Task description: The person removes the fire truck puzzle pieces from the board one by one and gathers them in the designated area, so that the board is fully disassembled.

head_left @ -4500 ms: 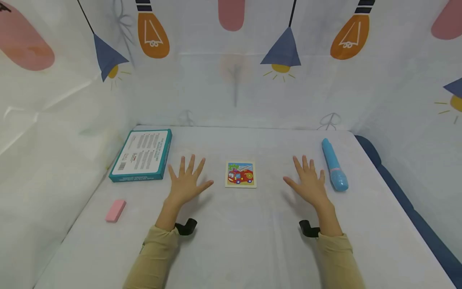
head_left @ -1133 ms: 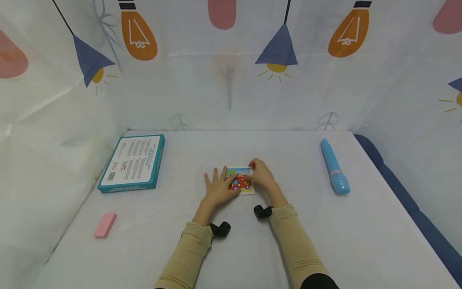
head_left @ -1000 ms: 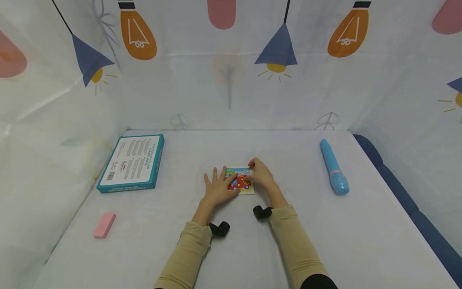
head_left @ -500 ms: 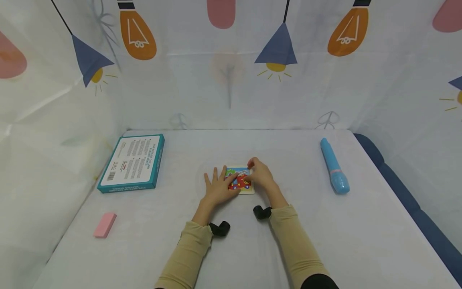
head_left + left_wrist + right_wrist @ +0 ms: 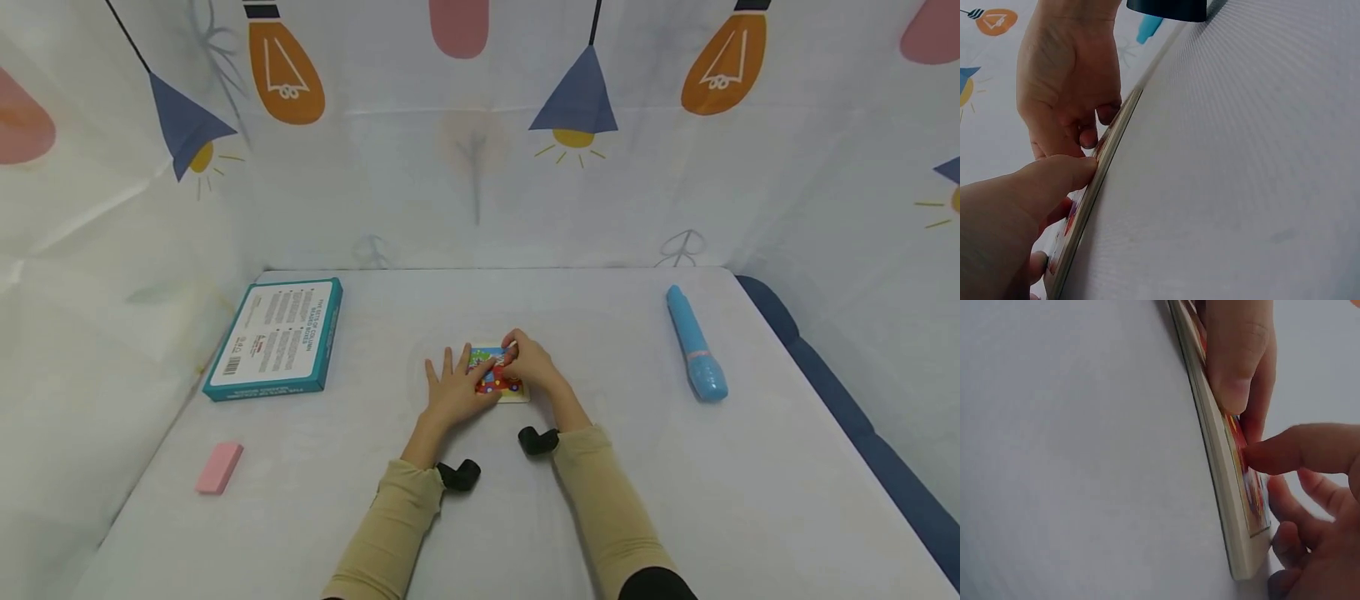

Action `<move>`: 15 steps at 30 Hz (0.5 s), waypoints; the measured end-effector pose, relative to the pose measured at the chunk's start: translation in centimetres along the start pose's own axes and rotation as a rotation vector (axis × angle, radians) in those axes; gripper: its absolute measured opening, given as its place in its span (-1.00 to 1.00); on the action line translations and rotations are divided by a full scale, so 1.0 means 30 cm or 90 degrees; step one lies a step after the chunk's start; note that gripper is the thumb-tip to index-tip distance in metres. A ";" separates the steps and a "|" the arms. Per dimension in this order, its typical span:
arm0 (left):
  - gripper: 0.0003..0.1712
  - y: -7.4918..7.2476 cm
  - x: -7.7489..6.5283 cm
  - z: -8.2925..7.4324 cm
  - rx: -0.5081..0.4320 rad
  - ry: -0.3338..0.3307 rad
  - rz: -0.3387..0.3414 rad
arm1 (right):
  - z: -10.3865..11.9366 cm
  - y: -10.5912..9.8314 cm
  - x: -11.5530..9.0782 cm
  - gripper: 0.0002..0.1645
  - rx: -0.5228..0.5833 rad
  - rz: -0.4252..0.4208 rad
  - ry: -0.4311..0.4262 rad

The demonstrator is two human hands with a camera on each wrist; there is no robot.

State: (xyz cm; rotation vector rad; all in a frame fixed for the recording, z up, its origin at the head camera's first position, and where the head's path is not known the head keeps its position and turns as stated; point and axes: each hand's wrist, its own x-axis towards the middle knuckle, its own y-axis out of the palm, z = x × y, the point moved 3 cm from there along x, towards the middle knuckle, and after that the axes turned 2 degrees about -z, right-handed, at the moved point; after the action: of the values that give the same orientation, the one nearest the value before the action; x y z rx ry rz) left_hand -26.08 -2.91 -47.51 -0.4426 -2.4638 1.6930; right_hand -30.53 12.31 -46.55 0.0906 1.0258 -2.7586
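A small square jigsaw puzzle [image 5: 516, 398] with a red fire truck picture and a pale frame lies mid-table. My left hand [image 5: 453, 395] rests on its left part, fingers spread, thumb pressing the picture. In the left wrist view, the left thumb lies over the puzzle's edge [image 5: 1088, 200]. My right hand [image 5: 536, 365] is over the upper right part, thumb and curled fingers pinching at a puzzle piece there. A pale edge shows by those fingertips, mostly covered. Whether the piece is clear of the frame, I cannot tell. The right wrist view shows the right thumb [image 5: 1272, 453] against the picture.
A teal and white box [image 5: 273, 340] lies at the back left, with a pink eraser-like block [image 5: 220, 468] in front of it. To the right lies a blue microphone-shaped object [image 5: 696, 343]. Printed white cloth [image 5: 420, 192] hangs behind the table [image 5: 420, 304].
Both hands came in from beside the puzzle onto it. Over the last half second the right hand shifted slightly left with its fingers bent; the left hand stayed in place.
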 end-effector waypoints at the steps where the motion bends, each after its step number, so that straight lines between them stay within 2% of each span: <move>1: -0.28 0.003 0.002 0.001 0.000 0.002 0.000 | -0.003 -0.001 -0.002 -0.46 -0.001 -0.010 0.000; 5: -0.27 0.014 0.004 0.005 0.000 0.000 0.003 | -0.016 -0.019 -0.017 -0.38 -0.036 -0.054 0.036; 9: -0.27 0.013 0.001 0.009 0.003 -0.007 0.008 | -0.024 -0.029 -0.032 -0.31 -0.081 -0.061 0.060; 15: -0.27 0.008 0.004 0.011 0.001 -0.002 0.007 | -0.024 -0.037 -0.038 -0.35 -0.112 -0.063 0.048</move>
State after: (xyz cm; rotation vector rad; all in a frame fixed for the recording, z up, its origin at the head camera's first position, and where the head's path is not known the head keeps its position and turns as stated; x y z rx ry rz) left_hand -26.24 -3.10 -47.86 -0.4546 -2.4669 1.7005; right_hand -29.65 13.79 -46.26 0.1210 1.3212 -2.7567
